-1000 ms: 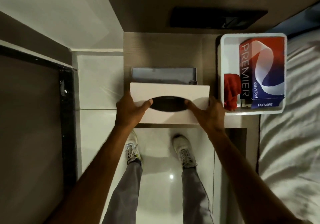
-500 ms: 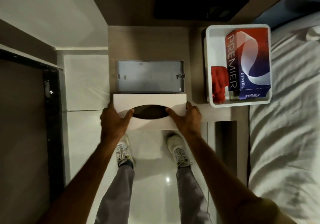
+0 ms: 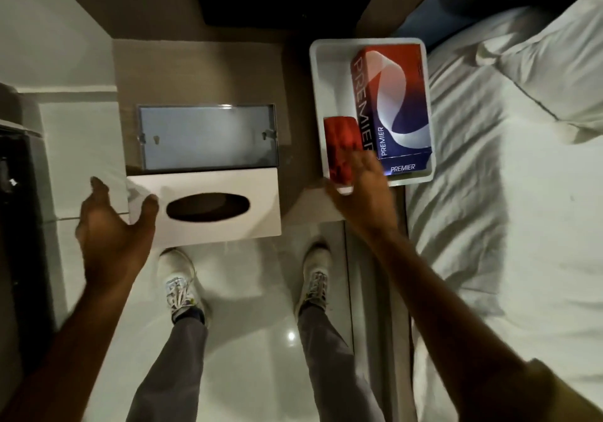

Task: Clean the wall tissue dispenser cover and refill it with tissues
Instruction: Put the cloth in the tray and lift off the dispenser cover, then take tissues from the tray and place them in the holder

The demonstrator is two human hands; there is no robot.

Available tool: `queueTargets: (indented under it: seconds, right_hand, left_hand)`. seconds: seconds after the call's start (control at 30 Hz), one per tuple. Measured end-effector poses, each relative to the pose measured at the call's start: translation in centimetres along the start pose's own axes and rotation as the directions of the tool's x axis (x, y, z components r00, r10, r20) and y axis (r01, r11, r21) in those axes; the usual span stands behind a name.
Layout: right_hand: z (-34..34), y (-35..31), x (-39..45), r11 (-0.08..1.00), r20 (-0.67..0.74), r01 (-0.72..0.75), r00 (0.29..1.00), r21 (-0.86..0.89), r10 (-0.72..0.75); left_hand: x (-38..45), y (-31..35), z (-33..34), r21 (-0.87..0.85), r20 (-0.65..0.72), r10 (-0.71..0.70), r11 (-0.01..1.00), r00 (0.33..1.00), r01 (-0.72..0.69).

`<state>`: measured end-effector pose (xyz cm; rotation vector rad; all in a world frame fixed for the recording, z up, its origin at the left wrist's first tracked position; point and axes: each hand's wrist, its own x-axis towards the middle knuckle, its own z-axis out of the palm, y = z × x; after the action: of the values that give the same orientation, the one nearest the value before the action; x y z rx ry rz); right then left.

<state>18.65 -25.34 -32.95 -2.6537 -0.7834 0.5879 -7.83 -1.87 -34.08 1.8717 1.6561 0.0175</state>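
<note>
Beneath the grey metal wall box [image 3: 208, 137], the left hand [image 3: 111, 229] clasps the white oval-slotted dispenser cover [image 3: 235, 183]. The right hand [image 3: 362, 193], fingers spread and empty, is over the red cloth [image 3: 339, 140].

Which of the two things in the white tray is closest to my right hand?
The red cloth: the right hand overlaps it, while the PREMIER tissue box lies farther right in the white tray.
</note>
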Motion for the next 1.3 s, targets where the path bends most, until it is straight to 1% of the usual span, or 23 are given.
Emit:
queueTargets:
  seconds: [0.03,0.07,0.1,0.17,0.23,0.37,0.47,0.57,0.63,0.73,0.8,0.83,0.9,0.97,1.0,1.07,1.1,1.17,1.2,1.3]
  right_hand:
    - [-1.1,1.5,0.7,0.997,-0.112,-0.013,0.994,-0.074,0.004]
    - [-2.0,3.0,1.4,0.988,-0.189,-0.041,0.982,-0.149,0.013]
    - [-2.8,4.3,2.1,0.972,-0.199,-0.086,0.979,-0.217,0.042]
    - [-3.6,6.7,3.5,0.940,-0.087,-0.133,0.990,-0.313,0.111]
    - [-3.8,8.5,4.5,0.932,-0.008,-0.094,0.995,-0.349,0.097]
    - [-3.7,9.8,5.8,0.925,-0.032,-0.038,0.999,-0.378,0.028]
    - [-4.1,10.0,5.5,0.940,-0.017,0.000,1.000,-0.342,-0.006]
    - [-5.5,10.6,4.3,0.961,0.002,0.102,0.994,-0.258,-0.105]
    - [-7.0,11.3,3.8,0.961,-0.004,0.160,0.986,-0.225,-0.165]
    - [-9.8,10.9,3.7,0.962,-0.040,0.249,0.966,-0.113,-0.255]
    - [-11.6,9.9,4.0,0.946,-0.117,0.313,0.940,-0.079,-0.321]
    - [-12.5,9.3,4.2,0.941,-0.156,0.329,0.928,-0.077,-0.337]
    - [-14.0,8.1,4.7,0.942,-0.199,0.335,0.922,-0.026,-0.333]
    - [-15.2,6.9,5.3,0.938,-0.212,0.342,0.922,0.058,-0.323]
    - [-15.6,6.5,5.7,0.933,-0.218,0.352,0.918,0.072,-0.330]
    - [-16.3,6.0,6.4,0.927,-0.214,0.375,0.907,0.023,-0.361]
    - [-16.6,5.9,6.8,0.920,-0.203,0.391,0.899,-0.028,-0.388]
    - [-17.0,6.0,7.4,0.901,-0.186,0.418,0.882,-0.111,-0.432]
    - [-17.1,5.9,7.7,0.898,-0.191,0.420,0.878,-0.130,-0.438]
    - [-17.1,5.8,8.4,0.891,-0.273,0.401,0.851,-0.212,-0.448]
  left_hand:
    - [-1.0,0.7,0.0,-0.027,-0.043,0.032,0.999,0.999,-0.034]
    - [-2.0,1.5,0.3,-0.048,-0.073,0.065,0.996,0.995,-0.069]
    - [-3.1,2.4,0.9,-0.059,-0.091,0.103,0.992,0.990,-0.108]
    - [-5.1,4.5,2.6,-0.051,-0.103,0.207,0.976,0.973,-0.213]
    - [-6.9,6.9,4.8,-0.062,-0.081,0.313,0.946,0.946,-0.318]
    - [-10.3,12.8,9.1,-0.112,0.039,0.400,0.912,0.916,-0.394]
    - [-12.3,16.8,11.4,-0.133,0.118,0.432,0.899,0.894,-0.417]
    - [-13.4,20.1,13.1,-0.117,0.165,0.465,0.885,0.869,-0.451]
    - [-13.9,22.1,14.3,-0.090,0.179,0.466,0.885,0.866,-0.458]
    - [-14.5,25.0,16.1,-0.111,0.277,0.394,0.919,0.876,-0.378]
    - [-14.9,26.8,17.2,-0.116,0.363,0.345,0.939,0.866,-0.325]
    - [-15.1,27.6,17.6,-0.109,0.373,0.326,0.945,0.868,-0.309]
    - [-15.4,28.9,18.1,-0.100,0.317,0.302,0.953,0.899,-0.285]
    - [-15.6,30.2,18.2,-0.138,0.235,0.295,0.953,0.926,-0.269]
    - [-15.7,30.8,18.1,-0.148,0.194,0.294,0.952,0.936,-0.268]
    - [-15.8,31.6,17.6,-0.179,0.106,0.298,0.944,0.949,-0.276]
    - [-15.8,31.8,17.3,-0.225,0.050,0.302,0.932,0.952,-0.284]
    - [-15.8,32.0,16.5,-0.288,-0.045,0.326,0.901,0.944,-0.324]
    - [-15.6,31.9,16.1,-0.282,-0.064,0.352,0.891,0.934,-0.355]
    - [-14.8,31.4,15.4,-0.209,-0.044,0.440,0.874,0.897,-0.439]
